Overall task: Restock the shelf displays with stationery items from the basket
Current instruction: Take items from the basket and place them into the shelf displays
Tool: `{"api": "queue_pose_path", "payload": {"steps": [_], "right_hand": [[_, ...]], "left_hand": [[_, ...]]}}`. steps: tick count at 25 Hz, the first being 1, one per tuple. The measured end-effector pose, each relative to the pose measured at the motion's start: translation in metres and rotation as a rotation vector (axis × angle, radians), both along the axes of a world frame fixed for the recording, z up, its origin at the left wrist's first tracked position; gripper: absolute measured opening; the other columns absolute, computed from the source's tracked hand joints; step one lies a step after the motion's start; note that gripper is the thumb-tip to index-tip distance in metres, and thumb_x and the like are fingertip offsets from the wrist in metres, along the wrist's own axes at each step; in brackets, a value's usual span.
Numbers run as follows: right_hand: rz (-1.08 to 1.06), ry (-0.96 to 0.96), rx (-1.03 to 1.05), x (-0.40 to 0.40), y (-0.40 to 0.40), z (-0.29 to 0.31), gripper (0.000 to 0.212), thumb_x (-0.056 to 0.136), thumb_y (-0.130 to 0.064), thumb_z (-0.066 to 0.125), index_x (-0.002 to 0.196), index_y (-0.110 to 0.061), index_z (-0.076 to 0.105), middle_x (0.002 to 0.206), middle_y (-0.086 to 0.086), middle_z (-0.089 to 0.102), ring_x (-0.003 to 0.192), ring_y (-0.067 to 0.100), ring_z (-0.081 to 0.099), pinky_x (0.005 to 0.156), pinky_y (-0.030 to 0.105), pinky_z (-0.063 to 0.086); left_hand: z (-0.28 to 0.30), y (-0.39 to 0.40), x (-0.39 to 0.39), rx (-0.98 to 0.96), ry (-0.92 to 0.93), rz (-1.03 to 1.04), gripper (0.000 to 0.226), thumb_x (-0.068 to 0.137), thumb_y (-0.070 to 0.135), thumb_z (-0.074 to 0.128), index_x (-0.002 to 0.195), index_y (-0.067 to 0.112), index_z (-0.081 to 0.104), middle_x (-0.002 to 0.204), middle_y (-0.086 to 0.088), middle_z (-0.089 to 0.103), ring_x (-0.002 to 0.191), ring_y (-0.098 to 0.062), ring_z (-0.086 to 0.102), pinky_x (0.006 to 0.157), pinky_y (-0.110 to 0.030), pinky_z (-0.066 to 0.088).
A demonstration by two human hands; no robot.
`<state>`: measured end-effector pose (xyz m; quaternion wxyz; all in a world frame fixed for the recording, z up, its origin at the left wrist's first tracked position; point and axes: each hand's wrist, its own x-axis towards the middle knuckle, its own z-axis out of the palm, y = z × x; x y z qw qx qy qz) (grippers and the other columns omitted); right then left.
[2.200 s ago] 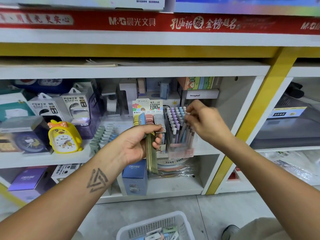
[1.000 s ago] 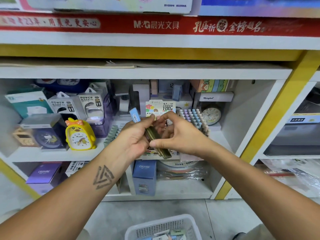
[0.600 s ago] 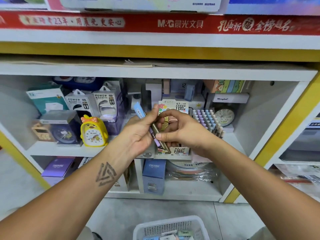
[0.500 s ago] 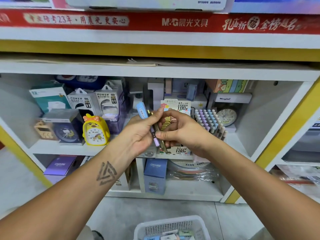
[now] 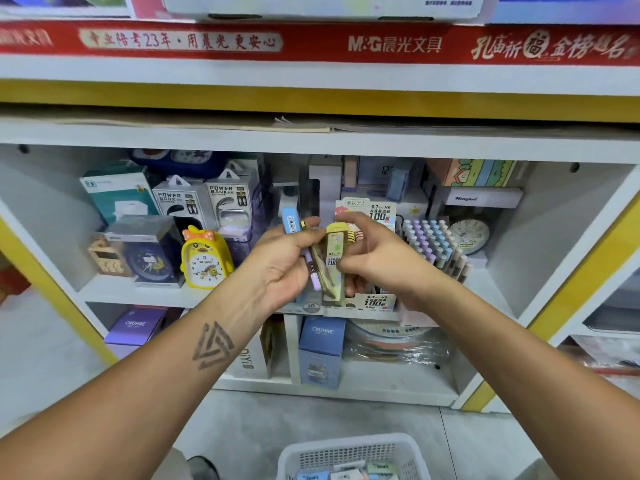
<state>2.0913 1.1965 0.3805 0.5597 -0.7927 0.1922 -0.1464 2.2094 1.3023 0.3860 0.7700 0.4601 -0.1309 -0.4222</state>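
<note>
A white shelf unit [image 5: 346,138] with yellow trim fills the frame, a red banner [image 5: 311,43] with Chinese lettering running across the top. On the middle shelf sit power bank boxes [image 5: 204,202] at the left, a yellow duck alarm clock [image 5: 206,258] below them, and a rack of pastel pens [image 5: 433,244] at the right, with a round clock [image 5: 469,233] behind. Blue boxes marked CRUHRE [image 5: 322,351] stand on the lower shelf. At the bottom edge, on the grey floor, is a white mesh basket [image 5: 346,452] with small packets inside.

In the centre of the frame both hands meet before the pencil-lead display box [image 5: 375,301]. The left hand [image 5: 284,265] grips a bunch of slim lead cases [image 5: 320,271], fingers curled round them (a blue one pokes out above the thumb). The right hand [image 5: 377,261] pinches a yellow lead case [image 5: 335,251] between thumb and fingertips, upright, touching the bunch.
</note>
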Motion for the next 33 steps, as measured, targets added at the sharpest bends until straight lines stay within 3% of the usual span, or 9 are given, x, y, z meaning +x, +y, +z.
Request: {"api": "queue_pose_path", "payload": {"steps": [3, 5, 8, 12, 16, 19, 26, 29, 33], "right_hand": [[-0.027, -0.001, -0.104, -0.001, -0.005, 0.005, 0.063, 0.085, 0.005, 0.059, 0.133, -0.033, 0.048, 0.068, 0.011, 0.07, 0.057, 0.03, 0.067, 0.056, 0.039, 0.056], [-0.112, -0.071, -0.253, -0.005, -0.018, 0.008, 0.048, 0.089, 0.0, 0.06, 0.122, -0.034, 0.054, 0.064, 0.004, 0.069, 0.055, 0.027, 0.068, 0.056, 0.042, 0.06], [-0.195, -0.111, -0.579, -0.012, -0.031, 0.004, 0.023, 0.097, -0.021, 0.058, 0.114, -0.036, 0.055, 0.066, 0.004, 0.069, 0.06, 0.026, 0.069, 0.061, 0.044, 0.059], [-0.139, -0.125, -0.679, -0.007, -0.027, -0.014, 0.012, 0.098, -0.02, 0.058, 0.107, -0.027, 0.058, 0.073, -0.002, 0.069, 0.065, 0.009, 0.07, 0.063, 0.038, 0.056], [-0.14, -0.11, -0.88, 0.0, -0.028, -0.03, 0.014, 0.095, -0.016, 0.063, 0.108, -0.015, 0.067, 0.098, 0.0, 0.067, 0.089, 0.021, 0.063, 0.078, 0.043, 0.053], [-0.167, -0.124, -0.881, 0.006, -0.029, -0.029, 0.013, 0.094, -0.018, 0.066, 0.106, -0.019, 0.069, 0.099, -0.003, 0.068, 0.092, 0.019, 0.062, 0.082, 0.042, 0.053], [-0.111, 0.114, -0.796, 0.01, -0.028, -0.039, 0.013, 0.092, -0.008, 0.064, 0.094, -0.018, 0.056, 0.082, 0.004, 0.066, 0.077, 0.024, 0.063, 0.069, 0.043, 0.055], [-0.129, 0.165, -1.082, 0.013, -0.023, -0.042, 0.009, 0.09, 0.005, 0.057, 0.091, -0.002, 0.062, 0.091, 0.008, 0.059, 0.077, 0.032, 0.059, 0.064, 0.042, 0.051], [-0.197, 0.324, -1.263, 0.021, -0.008, -0.035, 0.017, 0.083, 0.006, 0.058, 0.074, 0.001, 0.045, 0.094, 0.004, 0.03, 0.07, 0.025, 0.033, 0.052, 0.036, 0.027]], "left_hand": [[0.003, 0.004, 0.003, 0.055, -0.032, -0.008, 0.023, 0.091, -0.014, 0.052, 0.114, -0.013, 0.054, 0.1, -0.031, 0.067, 0.093, -0.04, 0.069, 0.084, -0.052, 0.058], [0.005, 0.008, 0.009, 0.083, -0.033, 0.018, 0.017, 0.091, -0.014, 0.051, 0.108, -0.017, 0.053, 0.111, -0.037, 0.064, 0.102, -0.042, 0.068, 0.094, -0.052, 0.054], [0.006, 0.015, 0.022, 0.066, -0.013, 0.092, 0.027, 0.094, -0.013, 0.047, 0.121, -0.014, 0.046, 0.113, -0.037, 0.064, 0.102, -0.041, 0.069, 0.096, -0.049, 0.053], [0.004, 0.02, 0.028, 0.072, -0.015, 0.106, 0.03, 0.098, -0.009, 0.045, 0.127, -0.015, 0.043, 0.111, -0.034, 0.066, 0.1, -0.039, 0.07, 0.09, -0.047, 0.056], [0.001, 0.026, 0.028, 0.114, -0.041, 0.073, 0.025, 0.097, -0.006, 0.05, 0.121, -0.013, 0.051, 0.105, -0.03, 0.07, 0.096, -0.035, 0.072, 0.086, -0.045, 0.058], [-0.001, 0.029, 0.029, 0.147, -0.054, 0.068, 0.024, 0.095, -0.005, 0.053, 0.118, -0.012, 0.054, 0.106, -0.028, 0.07, 0.095, -0.036, 0.072, 0.084, -0.046, 0.059], [-0.001, 0.03, 0.027, 0.15, -0.059, 0.039, 0.023, 0.095, -0.007, 0.053, 0.118, -0.011, 0.054, 0.111, -0.031, 0.067, 0.089, -0.035, 0.074, 0.071, -0.039, 0.062], [-0.001, 0.028, 0.025, 0.143, -0.037, 0.026, 0.02, 0.095, -0.007, 0.052, 0.115, -0.011, 0.055, 0.112, -0.031, 0.067, 0.089, -0.035, 0.073, 0.071, -0.04, 0.062], [-0.004, 0.024, 0.024, 0.143, -0.043, 0.009, 0.019, 0.094, -0.008, 0.054, 0.113, -0.01, 0.056, 0.099, -0.027, 0.069, 0.089, -0.035, 0.074, 0.074, -0.04, 0.062]]}}
